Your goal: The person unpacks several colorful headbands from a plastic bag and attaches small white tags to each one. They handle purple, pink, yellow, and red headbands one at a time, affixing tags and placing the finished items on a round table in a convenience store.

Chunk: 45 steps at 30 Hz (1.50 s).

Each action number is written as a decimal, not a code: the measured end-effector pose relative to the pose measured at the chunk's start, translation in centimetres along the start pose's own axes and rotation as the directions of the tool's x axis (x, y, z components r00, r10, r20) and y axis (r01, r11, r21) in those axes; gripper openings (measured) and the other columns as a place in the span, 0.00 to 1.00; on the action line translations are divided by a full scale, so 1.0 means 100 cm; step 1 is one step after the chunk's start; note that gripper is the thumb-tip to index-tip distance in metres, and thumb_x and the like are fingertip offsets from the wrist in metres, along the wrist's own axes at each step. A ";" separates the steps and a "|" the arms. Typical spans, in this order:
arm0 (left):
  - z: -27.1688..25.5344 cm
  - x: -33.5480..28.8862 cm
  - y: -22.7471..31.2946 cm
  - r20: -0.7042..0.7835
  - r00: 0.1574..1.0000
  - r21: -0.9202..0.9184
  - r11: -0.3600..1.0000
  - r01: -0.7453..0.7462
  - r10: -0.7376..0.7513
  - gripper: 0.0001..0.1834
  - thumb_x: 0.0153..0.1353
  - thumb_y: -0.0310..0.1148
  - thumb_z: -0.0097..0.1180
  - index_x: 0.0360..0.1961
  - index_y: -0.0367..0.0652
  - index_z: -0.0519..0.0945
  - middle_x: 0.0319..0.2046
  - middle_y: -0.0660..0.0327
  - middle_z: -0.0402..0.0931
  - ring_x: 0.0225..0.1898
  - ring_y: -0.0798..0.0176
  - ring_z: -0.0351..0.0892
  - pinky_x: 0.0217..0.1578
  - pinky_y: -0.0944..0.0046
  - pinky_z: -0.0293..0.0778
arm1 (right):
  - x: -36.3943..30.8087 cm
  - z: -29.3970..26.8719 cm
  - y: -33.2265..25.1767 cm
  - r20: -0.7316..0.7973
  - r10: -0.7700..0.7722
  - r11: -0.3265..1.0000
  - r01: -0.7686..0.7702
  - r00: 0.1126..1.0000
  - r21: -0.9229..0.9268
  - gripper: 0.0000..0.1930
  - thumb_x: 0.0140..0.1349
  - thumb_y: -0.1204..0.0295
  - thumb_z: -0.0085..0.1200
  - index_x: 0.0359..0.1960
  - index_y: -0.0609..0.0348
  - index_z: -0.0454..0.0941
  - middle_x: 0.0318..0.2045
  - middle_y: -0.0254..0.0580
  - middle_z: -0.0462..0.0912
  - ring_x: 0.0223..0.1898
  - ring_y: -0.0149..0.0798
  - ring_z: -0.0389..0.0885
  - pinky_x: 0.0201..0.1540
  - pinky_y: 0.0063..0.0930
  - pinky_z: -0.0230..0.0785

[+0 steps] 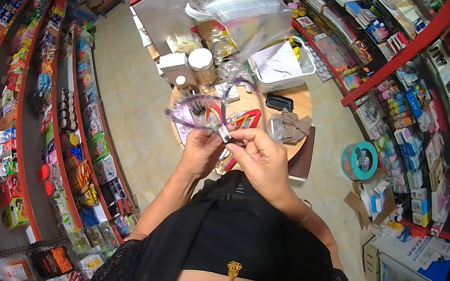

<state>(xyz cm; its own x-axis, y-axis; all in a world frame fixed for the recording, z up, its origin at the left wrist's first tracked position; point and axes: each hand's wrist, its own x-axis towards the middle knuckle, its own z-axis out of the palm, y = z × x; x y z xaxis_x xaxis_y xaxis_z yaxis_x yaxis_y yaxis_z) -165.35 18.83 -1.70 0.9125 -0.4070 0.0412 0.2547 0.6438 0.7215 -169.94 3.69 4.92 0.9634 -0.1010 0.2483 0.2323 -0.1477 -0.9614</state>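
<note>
Both hands meet over the round wooden table (302,103), working on a thin purple looped band (176,115) that looks slightly blurred. My left hand (202,150) is closed, pinching the band near a small white-and-dark piece (224,134). From the other side, my right hand (263,160) presses thumb and forefinger together at that same piece. The loops stand out beyond the fingers, above the table. Just under the hands lies a red-edged item with colourful strips (250,119). What exactly the small piece is cannot be made out.
On the table stand a white-lidded jar (201,63), a white box (174,66), a black tray (280,102), a brown-grey cloth (294,127) and a white basket (283,84). Clear plastic bags (248,9) pile behind. Stocked shelves (6,120) curve along both sides. A turquoise tub (375,164) stands right.
</note>
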 end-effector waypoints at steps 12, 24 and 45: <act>-0.001 -0.003 -0.006 0.106 0.990 -0.303 0.945 0.124 -0.096 0.16 0.58 0.31 0.60 0.46 0.35 0.78 0.40 0.50 0.80 0.44 0.55 0.80 0.51 0.56 0.75 | 0.003 -0.009 -0.013 0.074 -0.069 0.989 0.078 0.995 -0.127 0.12 0.55 0.78 0.59 0.43 0.61 0.78 0.22 0.39 0.81 0.20 0.27 0.77 0.23 0.21 0.67; -0.006 -0.006 -0.008 0.123 0.981 -0.194 0.966 0.172 -0.150 0.19 0.58 0.32 0.61 0.49 0.38 0.74 0.42 0.54 0.78 0.44 0.57 0.79 0.46 0.57 0.77 | -0.002 -0.007 -0.017 0.079 -0.143 0.959 0.158 0.986 -0.234 0.09 0.53 0.76 0.60 0.36 0.61 0.77 0.22 0.45 0.81 0.21 0.41 0.80 0.24 0.30 0.68; -0.002 -0.009 0.005 0.065 0.992 -0.022 0.994 0.110 -0.108 0.14 0.59 0.25 0.59 0.46 0.37 0.77 0.44 0.56 0.78 0.47 0.59 0.77 0.50 0.55 0.73 | -0.004 -0.005 -0.018 0.014 -0.157 0.962 0.157 0.987 -0.224 0.05 0.51 0.79 0.59 0.30 0.61 0.76 0.18 0.41 0.79 0.17 0.36 0.78 0.20 0.29 0.67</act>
<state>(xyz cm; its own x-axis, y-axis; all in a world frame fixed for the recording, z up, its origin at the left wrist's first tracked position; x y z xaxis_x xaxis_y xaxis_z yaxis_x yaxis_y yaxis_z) -166.01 19.67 -1.52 0.8566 -0.5160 0.0078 0.3604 0.6090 0.7065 -170.82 3.49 6.64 0.9166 -0.0627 0.3949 0.3443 -0.3783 -0.8592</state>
